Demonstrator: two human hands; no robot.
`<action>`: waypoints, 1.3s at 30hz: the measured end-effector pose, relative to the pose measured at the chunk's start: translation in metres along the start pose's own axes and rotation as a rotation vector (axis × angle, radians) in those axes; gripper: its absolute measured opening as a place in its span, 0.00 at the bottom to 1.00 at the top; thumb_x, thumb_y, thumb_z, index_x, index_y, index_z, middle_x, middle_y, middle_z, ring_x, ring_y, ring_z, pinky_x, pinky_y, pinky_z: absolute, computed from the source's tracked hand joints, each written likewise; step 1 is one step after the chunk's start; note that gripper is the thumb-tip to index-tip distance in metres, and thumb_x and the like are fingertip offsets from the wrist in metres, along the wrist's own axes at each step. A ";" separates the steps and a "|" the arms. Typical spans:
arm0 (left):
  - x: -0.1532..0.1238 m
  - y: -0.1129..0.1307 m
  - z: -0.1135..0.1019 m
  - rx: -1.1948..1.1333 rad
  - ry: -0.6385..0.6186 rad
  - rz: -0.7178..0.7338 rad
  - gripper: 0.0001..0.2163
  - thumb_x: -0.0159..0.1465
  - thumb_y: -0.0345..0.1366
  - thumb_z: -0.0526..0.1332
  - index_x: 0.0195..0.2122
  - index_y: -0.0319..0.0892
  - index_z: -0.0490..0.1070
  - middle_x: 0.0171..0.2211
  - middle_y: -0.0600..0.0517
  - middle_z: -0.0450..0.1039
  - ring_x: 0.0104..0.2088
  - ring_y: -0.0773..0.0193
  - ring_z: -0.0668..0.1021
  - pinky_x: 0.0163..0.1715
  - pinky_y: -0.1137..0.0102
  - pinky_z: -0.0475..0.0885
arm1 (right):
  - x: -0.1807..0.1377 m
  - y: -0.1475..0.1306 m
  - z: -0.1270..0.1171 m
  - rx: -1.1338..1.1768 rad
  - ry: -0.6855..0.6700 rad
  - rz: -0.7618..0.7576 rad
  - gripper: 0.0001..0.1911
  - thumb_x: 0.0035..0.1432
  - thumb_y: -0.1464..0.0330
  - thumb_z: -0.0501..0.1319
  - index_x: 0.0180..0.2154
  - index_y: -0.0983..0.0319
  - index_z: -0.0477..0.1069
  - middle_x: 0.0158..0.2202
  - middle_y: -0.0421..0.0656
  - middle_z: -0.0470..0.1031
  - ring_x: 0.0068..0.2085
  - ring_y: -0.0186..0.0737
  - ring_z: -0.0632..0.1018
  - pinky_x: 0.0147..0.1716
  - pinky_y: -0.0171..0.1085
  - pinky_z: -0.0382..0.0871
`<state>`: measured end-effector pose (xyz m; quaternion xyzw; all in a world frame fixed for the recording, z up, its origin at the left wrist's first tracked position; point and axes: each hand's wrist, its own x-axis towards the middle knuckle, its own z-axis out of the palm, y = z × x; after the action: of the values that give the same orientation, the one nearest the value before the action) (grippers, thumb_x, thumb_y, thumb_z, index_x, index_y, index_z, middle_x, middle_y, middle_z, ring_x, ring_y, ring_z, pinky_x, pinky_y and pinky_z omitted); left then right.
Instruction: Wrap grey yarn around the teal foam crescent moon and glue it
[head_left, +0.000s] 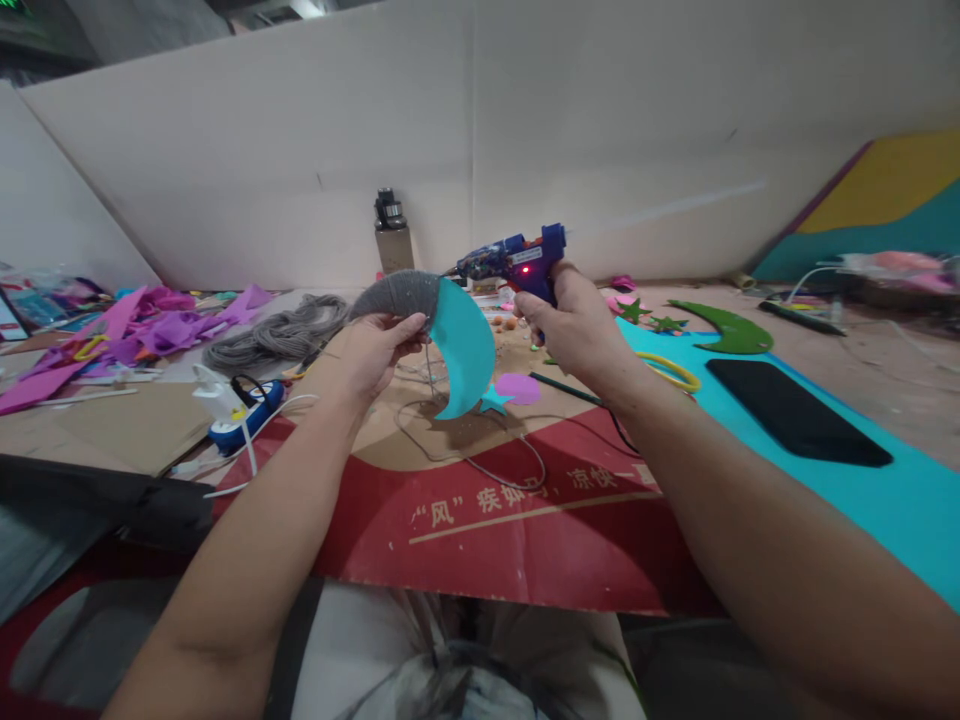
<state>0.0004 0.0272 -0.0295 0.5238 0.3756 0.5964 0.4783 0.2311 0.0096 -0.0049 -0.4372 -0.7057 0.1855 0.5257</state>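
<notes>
My left hand (386, 350) pinches a turquoise crescent moon cutout (466, 345), whose left part is wound with grey cord (401, 295). My right hand (574, 320) grips a blue hot glue gun (517, 258) with a red light lit on its side. The nozzle points left and meets, or nearly meets, the crescent's upper edge where the winding ends. A strand of the grey cord (480, 465) loops down over the red and brown cardboard (525, 550). Below the crescent lie a turquoise star (495, 400) and a pink oval (519, 388).
A grey cord bundle (281, 335), purple scraps (150, 325) and a blue power strip (247, 415) are at left. A bottle (394, 235) stands at the wall. Rightward lie a green crescent (731, 330), yellow ring (675, 372) and black phone (795, 410) on a turquoise sheet (885, 510).
</notes>
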 end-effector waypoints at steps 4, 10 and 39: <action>0.000 0.000 0.000 -0.005 0.007 -0.013 0.16 0.43 0.39 0.73 0.30 0.37 0.73 0.25 0.52 0.74 0.23 0.70 0.75 0.26 0.74 0.70 | 0.000 0.000 0.000 -0.006 -0.002 -0.009 0.13 0.57 0.67 0.55 0.45 0.58 0.63 0.43 0.48 0.71 0.46 0.47 0.72 0.38 0.45 0.72; 0.000 0.000 -0.001 -0.032 0.011 -0.003 0.15 0.45 0.39 0.72 0.30 0.37 0.73 0.25 0.53 0.74 0.24 0.71 0.75 0.25 0.75 0.69 | 0.000 0.003 0.001 0.007 0.024 0.009 0.12 0.57 0.66 0.55 0.44 0.59 0.63 0.43 0.48 0.70 0.45 0.47 0.72 0.40 0.47 0.71; 0.001 0.004 0.000 -0.098 0.100 0.046 0.14 0.45 0.38 0.72 0.28 0.37 0.71 0.22 0.54 0.71 0.23 0.71 0.74 0.24 0.75 0.67 | -0.012 -0.006 0.013 -0.091 -0.096 -0.039 0.12 0.56 0.65 0.56 0.43 0.60 0.64 0.36 0.46 0.72 0.44 0.49 0.73 0.41 0.47 0.69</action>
<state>0.0003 0.0275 -0.0256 0.4777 0.3574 0.6504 0.4701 0.2170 -0.0008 -0.0123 -0.4374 -0.7461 0.1640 0.4744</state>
